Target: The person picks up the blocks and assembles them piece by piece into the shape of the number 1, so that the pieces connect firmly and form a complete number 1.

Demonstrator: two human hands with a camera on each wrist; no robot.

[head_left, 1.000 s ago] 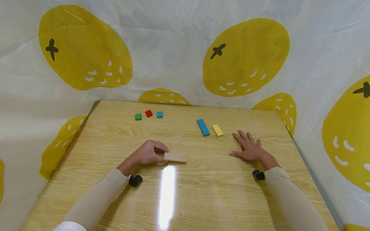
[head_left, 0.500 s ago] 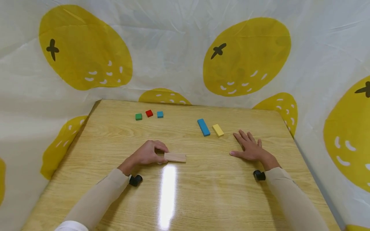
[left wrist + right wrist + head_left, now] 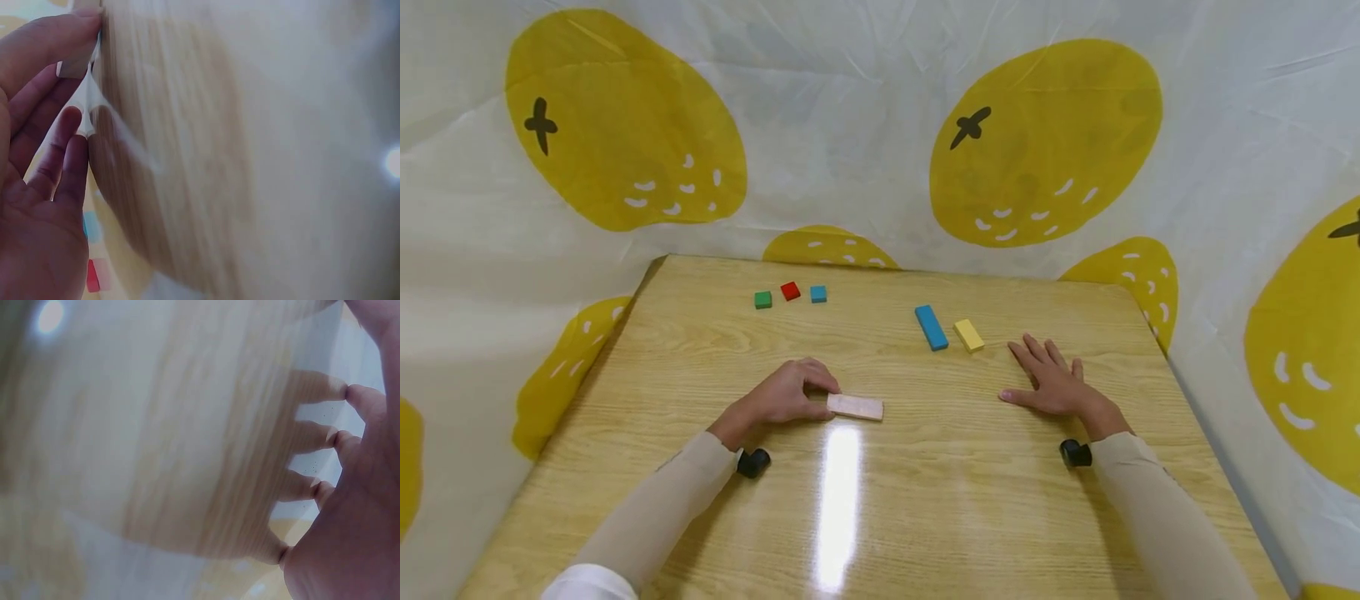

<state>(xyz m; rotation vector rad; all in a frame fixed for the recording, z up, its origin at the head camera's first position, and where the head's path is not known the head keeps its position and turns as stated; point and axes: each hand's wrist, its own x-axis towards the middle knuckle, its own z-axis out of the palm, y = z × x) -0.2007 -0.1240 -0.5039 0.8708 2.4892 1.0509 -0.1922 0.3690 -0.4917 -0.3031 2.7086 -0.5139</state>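
Note:
In the head view my left hand (image 3: 790, 392) pinches the left end of a plain pale wooden block (image 3: 856, 407) between thumb and fingers, low over the table. Part of that block (image 3: 72, 69) shows behind the thumb in the left wrist view; the rest is hidden. My right hand (image 3: 1047, 383) rests on the table with fingers spread and holds nothing. Its fingertips touch the tabletop in the right wrist view. Just left of those fingers lies a short yellow block (image 3: 968, 335), beside a longer blue block (image 3: 931, 327).
Three small square blocks lie toward the back left of the wooden table (image 3: 925, 500): green (image 3: 763, 300), red (image 3: 790, 291) and blue (image 3: 818, 294). A white cloth (image 3: 835, 125) with yellow fruit prints hangs around the table's back and sides.
The pale block's upper face looks brighter and pinker, as if tilted slightly. Both hands keep their places and holds; the whole head view has shifted a little.

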